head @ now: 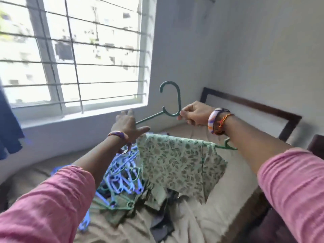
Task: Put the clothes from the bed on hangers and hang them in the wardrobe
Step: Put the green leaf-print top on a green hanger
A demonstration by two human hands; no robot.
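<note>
A dark green hanger (172, 95) is held up over the bed (233, 186). My right hand (194, 114) pinches it at the base of its hook. A light green leaf-print garment (177, 162) is draped over the hanger's lower bar and hangs down toward the bed. The hanger's right tip (228, 145) sticks out below my right wrist. My left hand (127, 124) is at the hanger's left shoulder with fingers spread and the thumb by the garment's top corner. More clothes (157, 199) lie crumpled on the sheet below.
A pile of blue and green hangers (122, 178) lies on the bed under my left forearm. A barred window (73, 55) fills the left wall, with a blue cloth (8, 128) beside it. The dark headboard (254, 104) and dark furniture (316, 144) stand on the right.
</note>
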